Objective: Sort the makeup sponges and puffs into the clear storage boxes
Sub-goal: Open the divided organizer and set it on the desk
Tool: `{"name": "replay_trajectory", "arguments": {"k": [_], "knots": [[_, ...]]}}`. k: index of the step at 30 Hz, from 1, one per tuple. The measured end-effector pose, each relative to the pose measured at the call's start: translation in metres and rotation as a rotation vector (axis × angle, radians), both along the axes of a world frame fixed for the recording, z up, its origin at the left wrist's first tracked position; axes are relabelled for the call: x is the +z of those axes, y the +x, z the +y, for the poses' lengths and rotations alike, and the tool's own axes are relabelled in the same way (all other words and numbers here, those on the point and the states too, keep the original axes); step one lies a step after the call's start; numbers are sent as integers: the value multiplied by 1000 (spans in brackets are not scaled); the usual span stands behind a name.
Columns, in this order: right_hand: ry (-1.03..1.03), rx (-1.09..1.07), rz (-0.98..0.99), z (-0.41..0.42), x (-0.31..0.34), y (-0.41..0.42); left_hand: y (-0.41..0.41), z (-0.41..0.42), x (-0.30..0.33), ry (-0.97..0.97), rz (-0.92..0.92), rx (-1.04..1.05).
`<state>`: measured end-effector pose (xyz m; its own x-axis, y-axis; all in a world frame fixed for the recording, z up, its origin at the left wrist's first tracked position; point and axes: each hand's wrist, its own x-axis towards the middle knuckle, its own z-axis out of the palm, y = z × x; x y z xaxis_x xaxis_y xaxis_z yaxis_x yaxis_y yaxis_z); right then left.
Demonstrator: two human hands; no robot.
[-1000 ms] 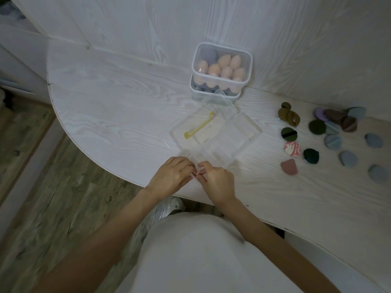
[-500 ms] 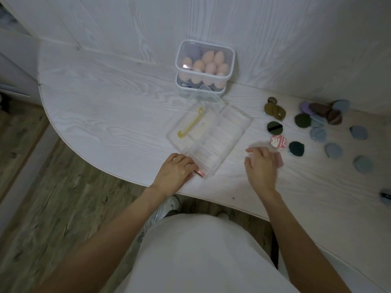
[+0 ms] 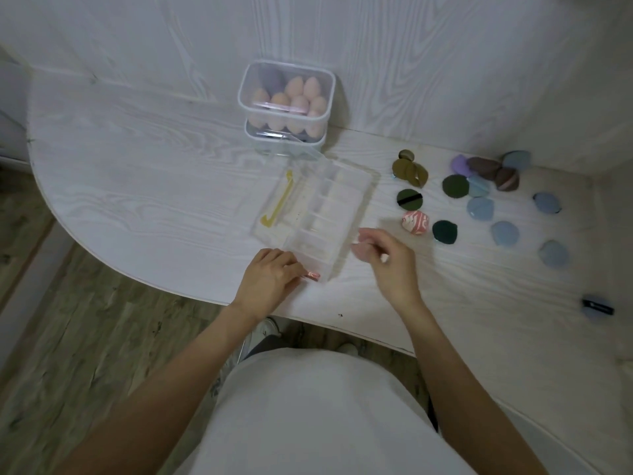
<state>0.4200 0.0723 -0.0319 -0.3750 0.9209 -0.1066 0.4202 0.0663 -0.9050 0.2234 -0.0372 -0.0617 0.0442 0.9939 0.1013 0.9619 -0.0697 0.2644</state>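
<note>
A clear divided box lies open at the table's middle, its lid with a yellow handle folded to the left. My left hand grips the box's near corner, its fingertips against a pink marbled puff standing on edge in the nearest compartment. My right hand hovers at the box's right edge and pinches a dusty pink puff. Loose puffs lie to the right: a marbled pink one, dark green ones, olive ones, and several blue ones.
Two stacked clear boxes filled with peach egg sponges stand against the back wall. Purple and brown sponges sit at the far right. A blue puff with a black strap lies near the front right edge. The table's curved edge runs in front of me.
My right hand left the box's near corner, reached right to the dusty pink puff on the table, picked it up and brought it back to the box. My left hand stayed put.
</note>
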Motion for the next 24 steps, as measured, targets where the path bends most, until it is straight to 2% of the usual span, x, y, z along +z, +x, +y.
{"name": "replay_trajectory", "arguments": {"k": [2, 4, 8, 10, 13, 18, 24], "knots": [[21, 129, 60, -20, 9, -23, 0, 0, 0, 13, 4, 2], [106, 209, 25, -33, 6, -40, 1, 0, 1, 23, 14, 0], [467, 270, -121, -41, -14, -49, 0, -2, 1, 51, 21, 3], [560, 270, -154, -38, -18, -51, 0, -3, 1, 59, 22, 5], [621, 239, -178, -37, -21, -54, 1, -4, 0, 63, 15, 10], [704, 291, -416, -40, -32, -55, -1, -5, -2, 80, -14, 12], [758, 366, -465, -36, -35, -50, 1, -9, -4, 76, -5, 63]]}}
